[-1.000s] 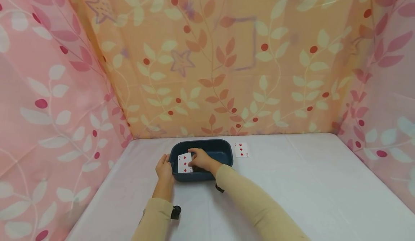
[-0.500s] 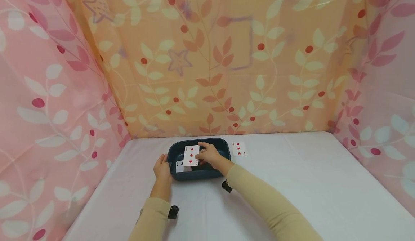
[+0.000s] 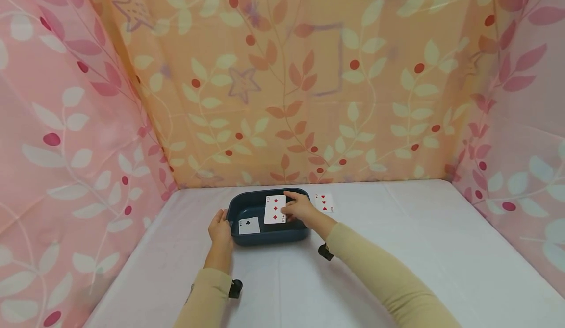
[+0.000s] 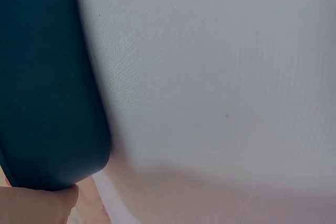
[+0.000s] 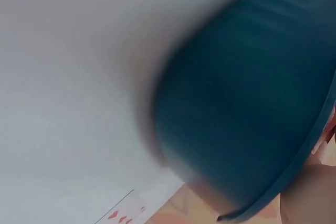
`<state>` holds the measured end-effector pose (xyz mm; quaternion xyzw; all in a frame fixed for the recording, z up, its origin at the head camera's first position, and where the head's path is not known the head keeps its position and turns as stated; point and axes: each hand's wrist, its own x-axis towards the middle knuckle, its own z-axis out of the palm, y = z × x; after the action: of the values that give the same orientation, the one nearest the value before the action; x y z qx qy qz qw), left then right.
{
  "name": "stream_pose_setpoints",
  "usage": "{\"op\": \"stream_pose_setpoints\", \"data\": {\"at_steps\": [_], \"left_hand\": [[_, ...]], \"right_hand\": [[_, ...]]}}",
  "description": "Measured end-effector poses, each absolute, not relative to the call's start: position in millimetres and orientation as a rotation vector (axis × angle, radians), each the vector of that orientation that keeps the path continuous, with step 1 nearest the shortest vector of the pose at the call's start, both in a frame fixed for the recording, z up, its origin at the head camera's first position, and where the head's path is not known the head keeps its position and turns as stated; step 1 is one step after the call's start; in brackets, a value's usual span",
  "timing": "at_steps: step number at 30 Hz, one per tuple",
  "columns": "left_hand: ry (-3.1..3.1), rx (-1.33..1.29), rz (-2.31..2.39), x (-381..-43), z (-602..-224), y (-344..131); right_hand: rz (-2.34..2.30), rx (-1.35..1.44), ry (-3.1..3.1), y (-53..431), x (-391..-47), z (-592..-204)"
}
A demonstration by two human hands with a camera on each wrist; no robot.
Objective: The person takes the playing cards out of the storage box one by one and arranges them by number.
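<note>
A dark blue plastic basin point(image 3: 269, 239) stands near the back of the white table. At its left end my left hand point(image 3: 219, 229) holds the wall by the rim; a finger lies against the basin's end in the left wrist view. Over the basin's right half, my right hand point(image 3: 302, 208) pinches a three of diamonds playing card point(image 3: 275, 209) by its right side, face up. A club card point(image 3: 249, 225) lies inside at the front left. In the right wrist view, my right hand point(image 5: 310, 195) shows partly behind the basin's rim.
A three of hearts card point(image 3: 325, 203) lies face up on the table just right of the basin, partly behind my right hand. Patterned cloth point(image 3: 282, 97) walls in the table at the back and both sides.
My right hand has lifted the diamonds card off the basin's left part and carried it rightward, uncovering the club card. The left hand stays at the basin's left end.
</note>
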<state>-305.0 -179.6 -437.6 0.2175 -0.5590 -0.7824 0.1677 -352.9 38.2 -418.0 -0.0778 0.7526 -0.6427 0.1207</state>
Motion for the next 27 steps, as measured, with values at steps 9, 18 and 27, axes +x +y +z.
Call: {"op": "stream_pose_setpoints", "data": {"at_steps": [9,18,27], "left_hand": [[-1.592,0.622,-2.248,-306,-437,-182],[-1.581,0.660,-2.262,-308,-438,-182],[-1.592,0.663,-2.246,-307,-437,-182]], "right_hand": [[-1.833,-0.169,2.253,54,-348,-412],[-1.843,-0.128,2.270,68,-350,-412],[-1.828,-0.061,2.301,83,-349,-406]]}}
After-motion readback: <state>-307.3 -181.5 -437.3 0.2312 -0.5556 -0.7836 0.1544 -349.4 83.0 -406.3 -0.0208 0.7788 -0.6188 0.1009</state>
